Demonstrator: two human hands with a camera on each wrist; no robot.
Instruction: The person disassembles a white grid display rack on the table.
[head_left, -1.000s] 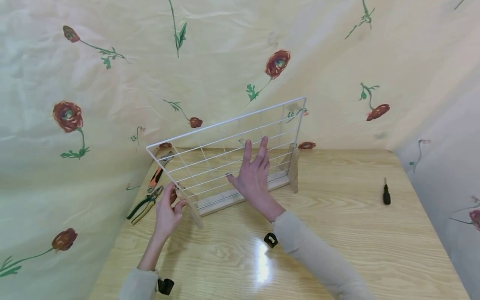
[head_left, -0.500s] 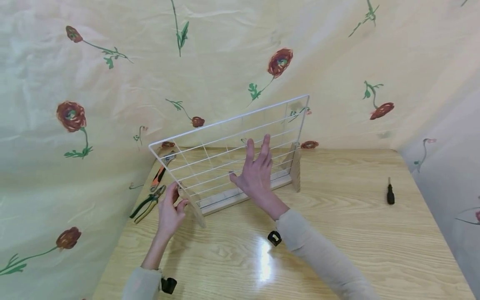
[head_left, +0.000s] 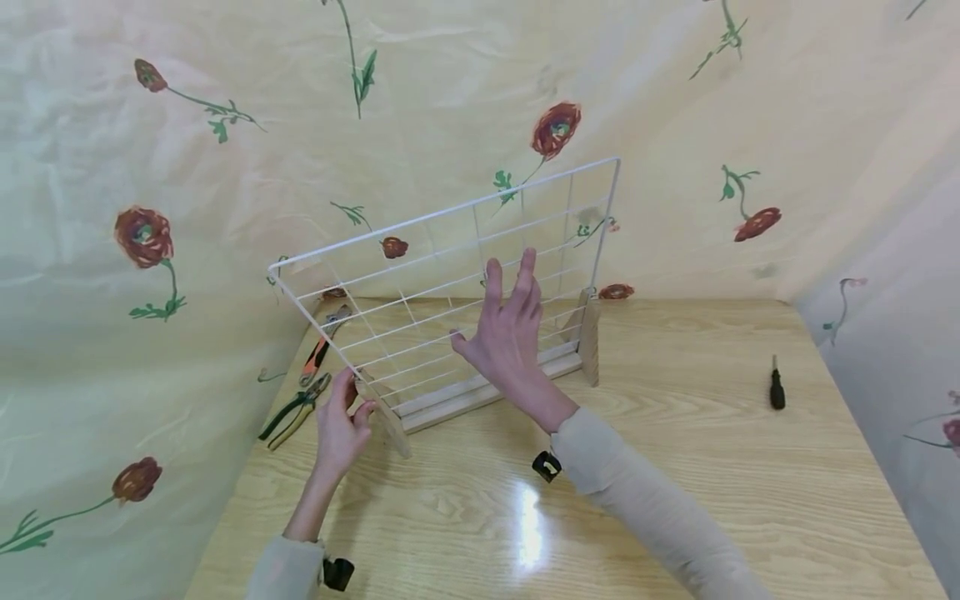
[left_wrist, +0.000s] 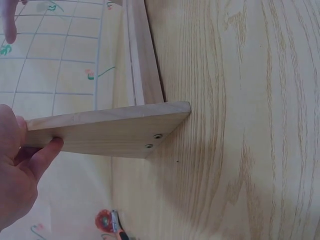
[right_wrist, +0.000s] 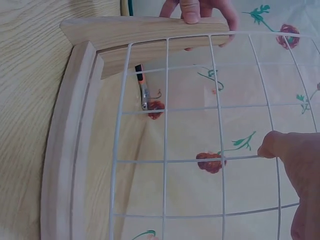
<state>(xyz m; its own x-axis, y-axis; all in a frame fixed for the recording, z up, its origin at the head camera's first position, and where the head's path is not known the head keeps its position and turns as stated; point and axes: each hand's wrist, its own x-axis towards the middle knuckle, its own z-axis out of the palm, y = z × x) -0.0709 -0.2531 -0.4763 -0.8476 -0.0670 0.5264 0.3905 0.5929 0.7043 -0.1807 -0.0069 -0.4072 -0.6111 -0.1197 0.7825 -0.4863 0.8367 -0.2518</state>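
Left hand [head_left: 341, 427] pinches wooden bracket [left_wrist: 95, 132], right hand [head_left: 510, 343] splayed on wire grid [right_wrist: 218, 106]; likely light, stiff, grab by rim [head_left: 474, 202]

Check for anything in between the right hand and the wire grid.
Nothing visible is in the way: the right hand is right at the wire grid, its thumb by a wire. The pliers and wrench lie off left, the screwdriver off right.

On the table [head_left: 750, 467], the wooden stand [head_left: 465, 406] and wire grid [head_left: 403, 297] stand left of the screwdriver [head_left: 777, 394]. Left of them lie pliers [head_left: 307, 397], the wrench [head_left: 316, 357] farther behind.
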